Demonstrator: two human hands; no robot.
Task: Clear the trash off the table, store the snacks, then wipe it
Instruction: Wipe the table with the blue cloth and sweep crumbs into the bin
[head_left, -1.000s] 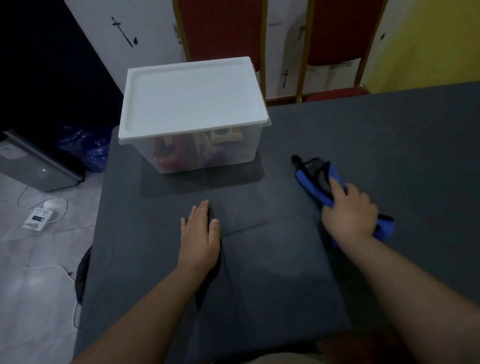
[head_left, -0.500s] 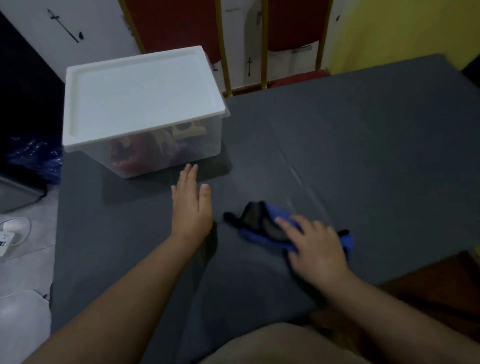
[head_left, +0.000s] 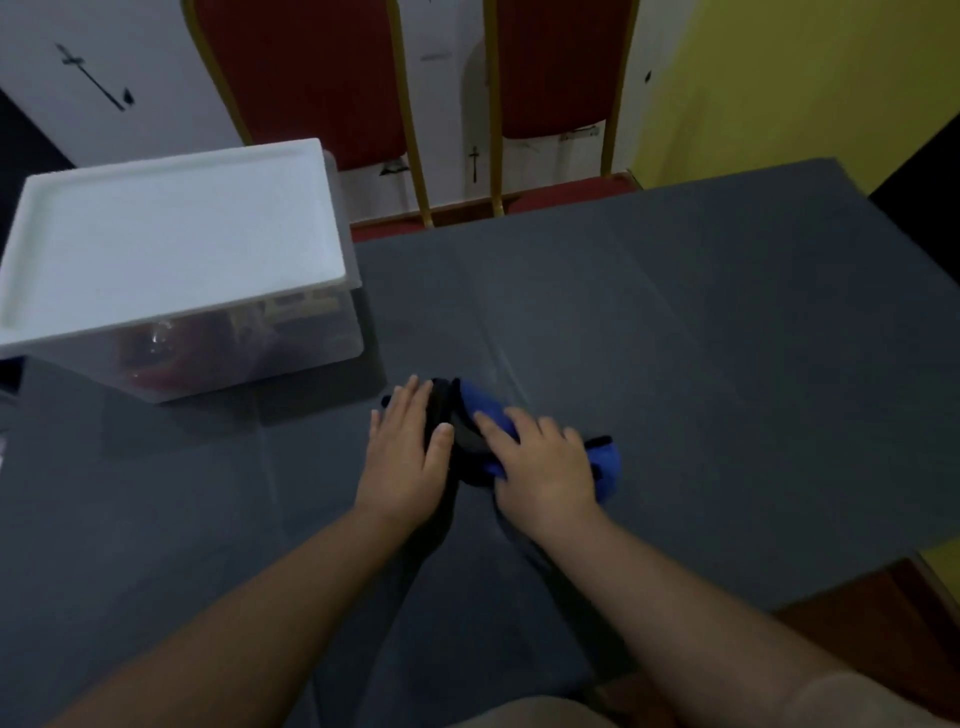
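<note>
Since a half second back, I see the right hand (head_left: 543, 462) has dragged the crumpled blue and black cloth (head_left: 480, 434) leftward until it meets the left hand (head_left: 410, 457); before, a gap of bare counter lay between cloth and left hand. A second ago the cloth was further right still. View has swung too, so the box now sits further left in frame.

Left to right now: clear plastic storage box with a flat white lid (head_left: 171, 244) stands at the far-left of the dark grey cloth-covered counter (head_left: 727, 364), lid on; red and pale snack packs show blurred through the wall. Left hand lies flat, fingers straight, palm down, thumb edge touching the cloth's black part. Cloth is soft, bunched, with black trim. Right hand presses on top of it, fingers spread and slightly bent; grip looks loose and flat, not a pinch, though what the fingertips do under there I cannot tell. Counter cover is matte with fold creases.

Beyond the far edge stand two red padded chairs with gold metal frames (head_left: 322, 78), then a white wall and a yellow wall (head_left: 805, 78) at right.
</note>
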